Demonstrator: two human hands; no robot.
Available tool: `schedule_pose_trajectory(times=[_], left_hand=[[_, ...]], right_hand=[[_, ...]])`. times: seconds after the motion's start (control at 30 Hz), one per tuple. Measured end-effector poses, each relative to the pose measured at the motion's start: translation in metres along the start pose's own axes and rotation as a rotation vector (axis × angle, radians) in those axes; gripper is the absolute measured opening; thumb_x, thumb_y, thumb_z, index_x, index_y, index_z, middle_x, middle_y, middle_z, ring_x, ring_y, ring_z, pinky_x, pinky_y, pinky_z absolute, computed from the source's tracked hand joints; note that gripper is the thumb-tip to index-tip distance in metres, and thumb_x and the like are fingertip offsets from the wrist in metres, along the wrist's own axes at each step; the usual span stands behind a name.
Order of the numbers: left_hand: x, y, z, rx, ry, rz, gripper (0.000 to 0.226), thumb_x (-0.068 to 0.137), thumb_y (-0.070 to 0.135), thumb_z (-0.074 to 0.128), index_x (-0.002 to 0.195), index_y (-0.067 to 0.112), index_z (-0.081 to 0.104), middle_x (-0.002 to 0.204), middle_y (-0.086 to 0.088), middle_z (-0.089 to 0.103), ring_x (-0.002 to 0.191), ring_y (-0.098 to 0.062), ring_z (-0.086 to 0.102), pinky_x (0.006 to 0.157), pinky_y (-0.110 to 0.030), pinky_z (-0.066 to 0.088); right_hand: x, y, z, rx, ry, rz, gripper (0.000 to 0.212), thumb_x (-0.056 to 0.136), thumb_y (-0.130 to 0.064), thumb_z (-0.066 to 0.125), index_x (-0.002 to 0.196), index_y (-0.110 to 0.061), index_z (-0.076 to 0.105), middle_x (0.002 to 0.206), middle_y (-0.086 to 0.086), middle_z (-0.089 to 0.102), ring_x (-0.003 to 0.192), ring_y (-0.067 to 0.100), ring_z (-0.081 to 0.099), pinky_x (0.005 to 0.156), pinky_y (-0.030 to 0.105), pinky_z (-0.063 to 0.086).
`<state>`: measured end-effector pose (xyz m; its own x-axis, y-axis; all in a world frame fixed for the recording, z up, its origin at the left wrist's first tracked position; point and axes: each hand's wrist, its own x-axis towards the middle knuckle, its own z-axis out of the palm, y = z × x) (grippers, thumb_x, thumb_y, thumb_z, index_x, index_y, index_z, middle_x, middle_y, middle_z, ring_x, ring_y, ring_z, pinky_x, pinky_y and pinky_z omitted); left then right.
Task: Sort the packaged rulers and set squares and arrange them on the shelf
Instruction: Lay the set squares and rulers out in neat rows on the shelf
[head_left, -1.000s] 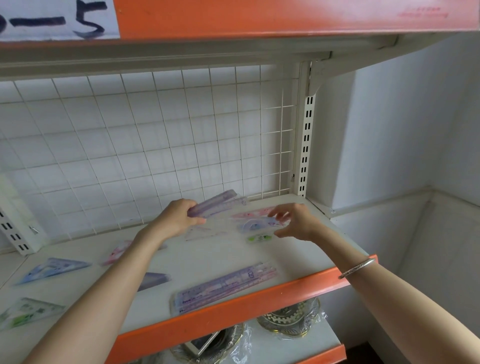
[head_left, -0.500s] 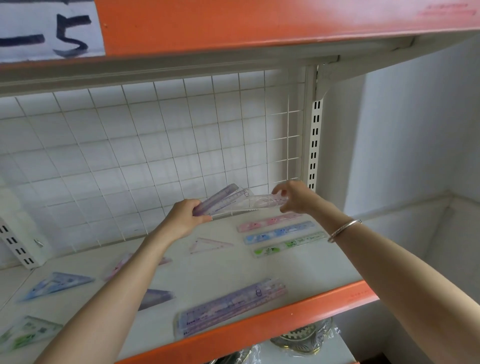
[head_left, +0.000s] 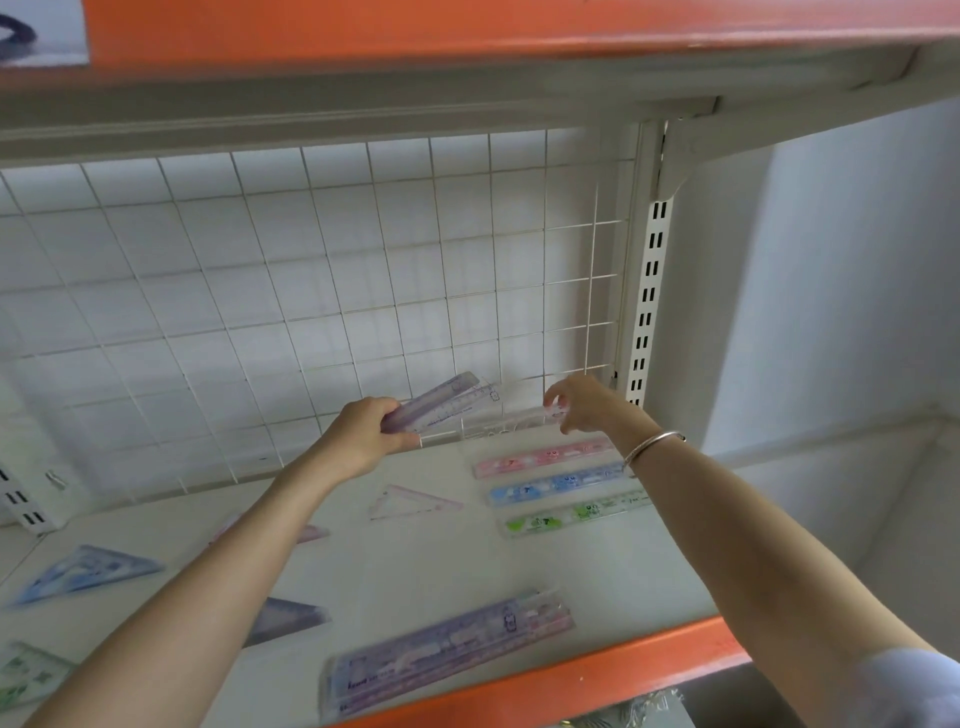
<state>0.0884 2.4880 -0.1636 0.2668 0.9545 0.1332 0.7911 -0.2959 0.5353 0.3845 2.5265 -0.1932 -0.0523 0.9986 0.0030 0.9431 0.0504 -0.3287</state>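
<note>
1. The left hand (head_left: 363, 434) is raised above the rear of the shelf (head_left: 415, 566). Its fingers (head_left: 374, 410) are curled round the lower end of a purple packaged ruler (head_left: 439, 399).
2. That ruler is clear of the shelf. It slants up and to the right in front of the wire grid back panel (head_left: 311, 291).
3. The right hand (head_left: 584, 402) is at the same height, near the slotted upright (head_left: 649, 296). Its fingers (head_left: 556, 397) pinch the right end of a clear packaged ruler (head_left: 498, 422).
4. The clear packaged ruler runs between the two hands, just below the purple one. Its left end reaches the left hand, but I cannot tell whether that hand grips it as well.
5. A silver bracelet (head_left: 652, 444) sits on the right wrist.
6. Three packaged rulers lie flat, side by side and parallel, at the right rear of the shelf. From back to front they are the pink ruler (head_left: 545, 458), the blue ruler (head_left: 558, 486) and the green ruler (head_left: 576, 514).
7. A pink set square (head_left: 410, 501) lies flat just left of those three.
8. A wider purple ruler pack (head_left: 452, 649) lies at an angle near the orange front edge (head_left: 597, 670).
9. A blue set square (head_left: 85, 571) lies at the left of the shelf, and a green set square (head_left: 26, 675) is at the near left corner. A purple set square (head_left: 285, 616) is partly hidden by the left forearm.
</note>
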Motion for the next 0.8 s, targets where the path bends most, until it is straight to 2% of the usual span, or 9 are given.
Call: schedule_pose_trajectory(times=[0.13, 0.5, 0.6, 0.8], left_hand=[[0.006, 0.001, 0.004, 0.000, -0.009, 0.001, 0.037, 0.085, 0.021, 0.071, 0.063, 0.016, 0.041, 0.062, 0.002, 0.037, 0.059, -0.017, 0.033, 0.055, -0.031, 0.022], [0.012, 0.003, 0.011, -0.001, -0.027, 0.013, 0.034, 0.085, 0.024, 0.071, 0.069, 0.013, 0.043, 0.064, 0.002, 0.037, 0.059, -0.016, 0.032, 0.055, -0.030, 0.020], [0.013, 0.003, 0.011, -0.005, -0.029, 0.013, 0.036, 0.085, 0.024, 0.071, 0.067, 0.015, 0.041, 0.063, 0.002, 0.037, 0.059, -0.016, 0.031, 0.055, -0.030, 0.020], [0.011, 0.007, 0.010, -0.006, -0.026, 0.022, 0.035, 0.085, 0.022, 0.071, 0.066, 0.017, 0.043, 0.062, 0.003, 0.037, 0.057, -0.014, 0.033, 0.053, -0.028, 0.022]], right_hand=[[0.005, 0.007, 0.006, 0.015, -0.041, -0.003, 0.045, 0.076, -0.002, 0.074, 0.118, -0.015, 0.063, 0.123, 0.008, 0.058, 0.115, 0.021, 0.055, 0.098, 0.030, 0.044], [0.013, 0.013, 0.013, 0.039, -0.134, 0.036, 0.042, 0.076, -0.001, 0.073, 0.114, -0.015, 0.066, 0.124, 0.003, 0.059, 0.115, 0.020, 0.055, 0.102, 0.033, 0.043], [0.015, 0.013, 0.014, 0.043, -0.133, 0.057, 0.045, 0.075, 0.000, 0.073, 0.116, -0.015, 0.065, 0.125, 0.004, 0.058, 0.116, 0.022, 0.055, 0.103, 0.036, 0.044], [0.010, 0.011, 0.014, 0.082, -0.064, -0.003, 0.038, 0.079, 0.001, 0.070, 0.115, -0.009, 0.065, 0.123, 0.008, 0.060, 0.115, 0.022, 0.055, 0.101, 0.029, 0.043]])
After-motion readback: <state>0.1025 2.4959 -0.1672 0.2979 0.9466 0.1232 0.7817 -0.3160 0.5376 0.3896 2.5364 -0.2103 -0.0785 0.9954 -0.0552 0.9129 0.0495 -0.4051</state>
